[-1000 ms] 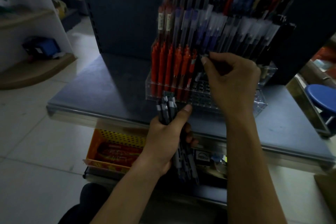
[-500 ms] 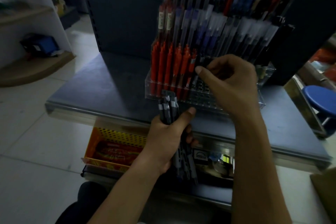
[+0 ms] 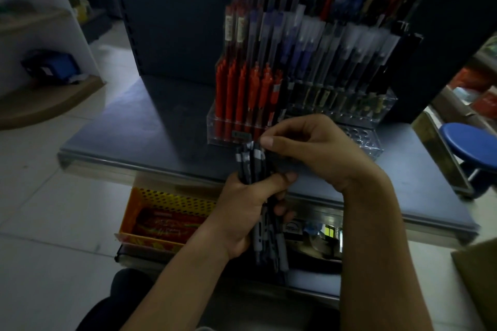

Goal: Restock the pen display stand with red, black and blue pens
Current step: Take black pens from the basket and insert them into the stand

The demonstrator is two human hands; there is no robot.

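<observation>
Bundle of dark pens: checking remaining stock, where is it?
Head view, lower centre: the bundle is gripped upright in the left hand, just in front of the display stand, with the right hand pinching its top.

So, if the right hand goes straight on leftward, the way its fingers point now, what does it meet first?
The tops of the bundle of dark pens that the left hand grips. The thumb of the right hand seems to be at them, though depth is unclear.
</observation>
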